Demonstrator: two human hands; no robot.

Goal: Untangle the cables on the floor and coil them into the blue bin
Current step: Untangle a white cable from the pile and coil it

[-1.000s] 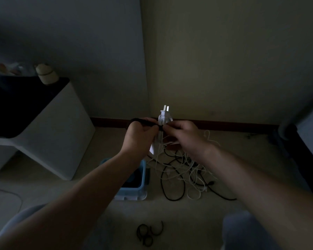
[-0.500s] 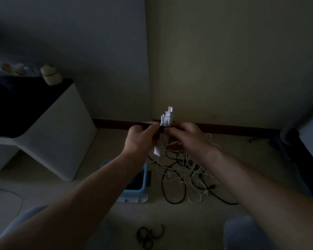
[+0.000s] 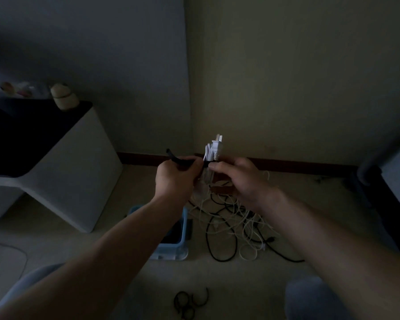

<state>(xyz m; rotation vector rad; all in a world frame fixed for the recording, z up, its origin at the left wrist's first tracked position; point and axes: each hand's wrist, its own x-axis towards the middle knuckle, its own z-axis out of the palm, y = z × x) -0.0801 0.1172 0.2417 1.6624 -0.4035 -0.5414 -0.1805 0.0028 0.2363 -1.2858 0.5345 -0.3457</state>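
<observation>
Both hands are raised above the floor in a dim room corner. A folded white cable bundle with its plug pointing up sticks out between them. My left hand pinches a black strap that runs across to the bundle, its free end sticking up left. My right hand grips the bundle just below the plug. On the floor beneath lies a tangle of white and black cables. The blue bin stands left of the tangle, partly hidden by my left forearm.
A white cabinet with a dark top stands at the left, small objects on it. Loose black straps lie on the floor near my knees. Dark furniture lines the right side. A thin wire crosses the floor at far left.
The strap's free end has swung out to the upper left of my left hand. The plug bundle sits a little higher between my hands; the camera view shifted slightly.
</observation>
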